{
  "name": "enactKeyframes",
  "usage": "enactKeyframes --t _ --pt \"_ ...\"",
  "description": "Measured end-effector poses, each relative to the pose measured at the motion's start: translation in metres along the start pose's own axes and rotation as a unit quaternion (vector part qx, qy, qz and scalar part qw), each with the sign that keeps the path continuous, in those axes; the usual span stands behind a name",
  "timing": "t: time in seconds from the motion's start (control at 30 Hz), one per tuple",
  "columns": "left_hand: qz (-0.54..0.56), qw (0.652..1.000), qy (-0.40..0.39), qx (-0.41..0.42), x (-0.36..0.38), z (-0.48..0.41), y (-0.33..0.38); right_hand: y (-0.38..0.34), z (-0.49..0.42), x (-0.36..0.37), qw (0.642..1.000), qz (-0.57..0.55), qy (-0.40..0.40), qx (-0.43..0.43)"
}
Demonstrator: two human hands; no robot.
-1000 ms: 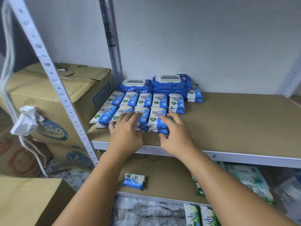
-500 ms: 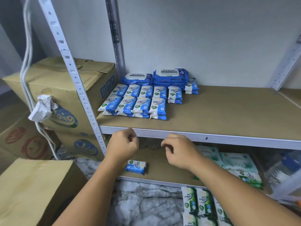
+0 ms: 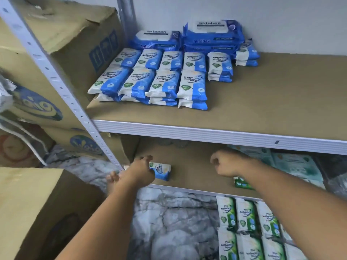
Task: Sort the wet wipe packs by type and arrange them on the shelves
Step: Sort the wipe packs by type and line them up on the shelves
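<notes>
Reaching logged: left hand (image 3: 139, 171) curled at end of lone blue antibacterial wipes pack (image 3: 161, 170) on lower shelf (image 3: 191, 166); pinch cannot be confirmed. Right hand (image 3: 225, 163) fisted, empty. Risk: pack dropped if held by end only.

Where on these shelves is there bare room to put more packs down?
The upper shelf is bare right of the blue packs, up to its front edge. On the lower shelf, a bare patch lies between the lone blue pack by the left hand and the right hand. Its right side, with green packs, is crowded.
</notes>
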State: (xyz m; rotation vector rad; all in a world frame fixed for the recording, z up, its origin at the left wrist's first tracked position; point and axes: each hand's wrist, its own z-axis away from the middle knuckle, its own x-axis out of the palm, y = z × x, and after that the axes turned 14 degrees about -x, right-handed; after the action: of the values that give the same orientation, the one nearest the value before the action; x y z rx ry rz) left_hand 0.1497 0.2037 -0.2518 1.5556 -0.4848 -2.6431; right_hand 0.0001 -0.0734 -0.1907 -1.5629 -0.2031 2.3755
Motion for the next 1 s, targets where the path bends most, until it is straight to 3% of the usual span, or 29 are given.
enactKeyframes --t 0.23,0.4,0.6,0.7,0.87,1.0 --pt "-0.017 1.0 -0.008 0.025 0.05 -0.071 0.011 0.056 -0.071 0.072 0.996 0.044 -0.04 0.064" --pt "-0.093 0.992 -0.086 -0.026 0.066 -0.1 0.024 0.049 -0.122 0.15 0.996 0.066 0.063 0.009" --pt "-0.06 0.986 -0.142 -0.066 0.071 -0.12 0.025 0.025 -0.15 0.206 0.978 0.081 0.184 0.047" --pt "-0.014 0.98 -0.176 -0.09 0.077 -0.118 0.018 0.026 -0.151 0.213 0.972 0.096 0.207 0.059" --pt "0.048 0.982 -0.145 -0.115 0.087 -0.107 0.018 0.023 -0.148 0.207 0.98 0.08 0.169 0.064" --pt "0.135 0.973 -0.128 -0.139 0.086 -0.071 0.027 0.008 -0.128 0.187 0.992 0.012 0.079 0.094"
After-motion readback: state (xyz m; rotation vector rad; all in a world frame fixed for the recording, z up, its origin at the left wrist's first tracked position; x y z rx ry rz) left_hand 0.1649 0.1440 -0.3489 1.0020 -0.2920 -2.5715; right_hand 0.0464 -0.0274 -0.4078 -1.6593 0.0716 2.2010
